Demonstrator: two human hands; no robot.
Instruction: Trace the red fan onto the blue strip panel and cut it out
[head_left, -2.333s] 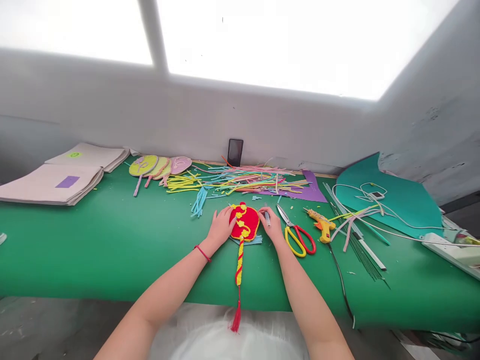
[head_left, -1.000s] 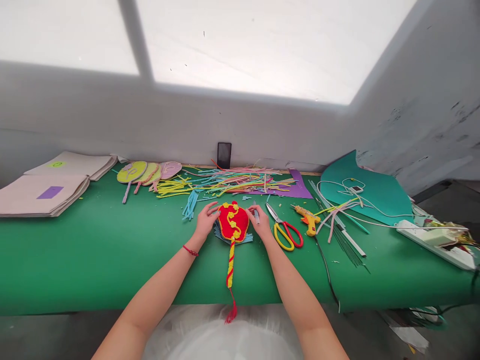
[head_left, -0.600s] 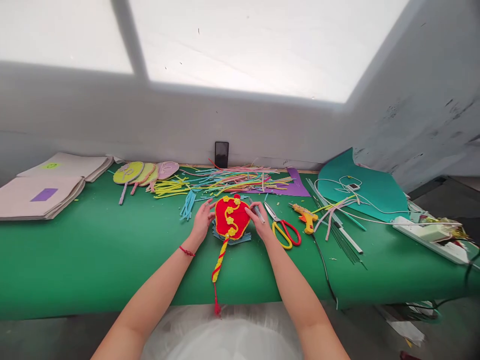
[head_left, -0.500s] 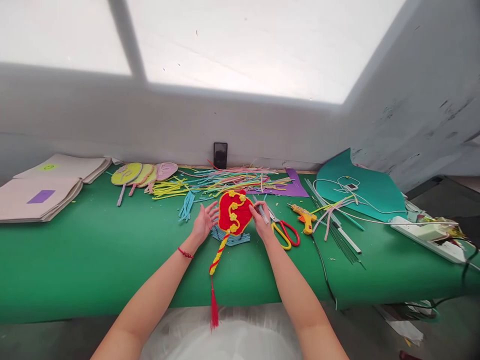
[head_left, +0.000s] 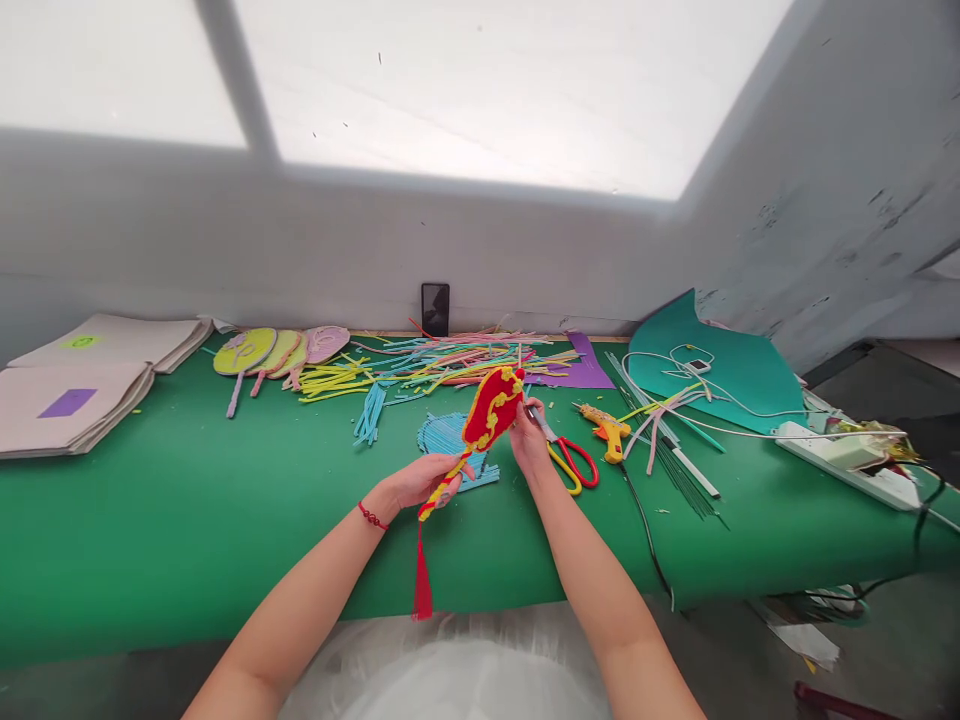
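Note:
A hand fan (head_left: pixel 491 408) with a red face, yellow flower trim, a twisted red-and-yellow handle and a red tassel (head_left: pixel 423 580) is held tilted above the table. My left hand (head_left: pixel 429 480) is closed around its handle. The fingers of my right hand (head_left: pixel 529 438) pinch the right edge of its face. Beneath the fan lies a panel of light blue pipe cleaners (head_left: pixel 442 436), partly covered. Scissors (head_left: pixel 576 465) with red and yellow handles rest just right of my right hand; a slim grey object by those fingers is partly hidden.
Loose pipe cleaners (head_left: pixel 480 360) are heaped along the back, near a phone (head_left: pixel 435 308). Several pastel fans (head_left: pixel 246 351) and books (head_left: pixel 75 400) lie left. A yellow glue gun (head_left: pixel 611 432), its cord, teal sheet (head_left: pixel 720 380) and power strip (head_left: pixel 847 465) occupy the right.
My left hand has gone from open beside the fan to gripping its handle. The fan has turned and tilted rightward, uncovering more of the blue panel. The view has shifted slightly.

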